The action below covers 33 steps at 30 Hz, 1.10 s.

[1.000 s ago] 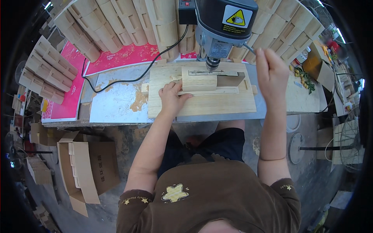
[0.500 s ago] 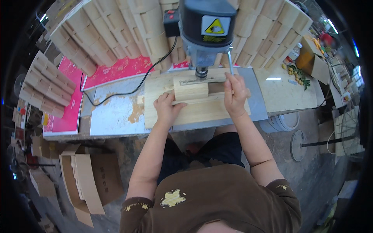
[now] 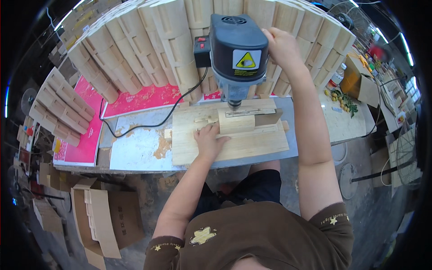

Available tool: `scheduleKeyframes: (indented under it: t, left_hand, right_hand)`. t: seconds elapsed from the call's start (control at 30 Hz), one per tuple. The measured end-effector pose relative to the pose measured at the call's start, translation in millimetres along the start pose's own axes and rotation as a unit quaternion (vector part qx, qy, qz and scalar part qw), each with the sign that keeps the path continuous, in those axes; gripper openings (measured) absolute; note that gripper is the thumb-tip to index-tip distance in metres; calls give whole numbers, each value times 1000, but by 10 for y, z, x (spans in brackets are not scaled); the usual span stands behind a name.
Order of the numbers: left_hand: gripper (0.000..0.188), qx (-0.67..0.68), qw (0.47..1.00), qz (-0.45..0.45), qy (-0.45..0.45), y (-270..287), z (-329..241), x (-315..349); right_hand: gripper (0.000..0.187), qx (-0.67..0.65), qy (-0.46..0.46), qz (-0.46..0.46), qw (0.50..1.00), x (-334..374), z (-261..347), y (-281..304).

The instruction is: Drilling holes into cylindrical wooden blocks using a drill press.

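A dark drill press [image 3: 238,45] stands over a pale wooden jig board [image 3: 243,148], its chuck [image 3: 234,104] above a rounded wooden block [image 3: 237,123]. My left hand [image 3: 210,140] rests on the board with fingers against the block's left end and thumb stretched along its front. My right hand [image 3: 282,45] is raised to the right side of the drill head, fingers curled round the feed lever, which the hand mostly hides. A narrow metal strip [image 3: 252,112] lies along the block's top, and a brownish upright plate [image 3: 270,118] stands at its right. The bit's tip is hard to make out.
Stacked slotted wooden cylinders [image 3: 175,49] wall the back of the table, with more [image 3: 60,105] at far left. A black cable [image 3: 148,128] loops across the tabletop. Fruit with leaves [image 3: 344,102] and a cardboard box [image 3: 360,85] sit right. An open carton [image 3: 108,220] stands on the floor.
My right hand has risen from beside the board to the drill head's upper right side. My left hand and the wooden block have shifted right along the board. The view has tilted slightly.
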<state>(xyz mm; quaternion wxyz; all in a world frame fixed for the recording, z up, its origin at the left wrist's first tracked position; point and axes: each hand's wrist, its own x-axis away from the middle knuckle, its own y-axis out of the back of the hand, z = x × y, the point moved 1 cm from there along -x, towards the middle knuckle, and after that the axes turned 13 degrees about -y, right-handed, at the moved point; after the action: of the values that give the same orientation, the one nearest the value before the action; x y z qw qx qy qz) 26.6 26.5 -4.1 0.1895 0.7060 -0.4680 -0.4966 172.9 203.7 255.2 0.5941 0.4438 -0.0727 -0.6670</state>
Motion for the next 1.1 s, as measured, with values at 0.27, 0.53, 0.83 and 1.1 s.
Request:
scheduleKeyframes:
  t: [0.27,0.53,0.83,1.1]
  left_hand:
    - [47,12,1000,-13,13,58,30,-102]
    - [41,21,999,-8,23,73,-4,-100]
    - [47,24,999,-12,27,50,-16,-33]
    - [47,39,998,0,53,79,-10,-68]
  right_hand:
    - [23,-54,37,32,997,941,-57,347]
    - [7,-210,88,-42,973,1674,-614,-266]
    - [9,-234,167,-70,955,1714,-804,-510]
    - [26,-166,69,-87,980,594,-40,111]
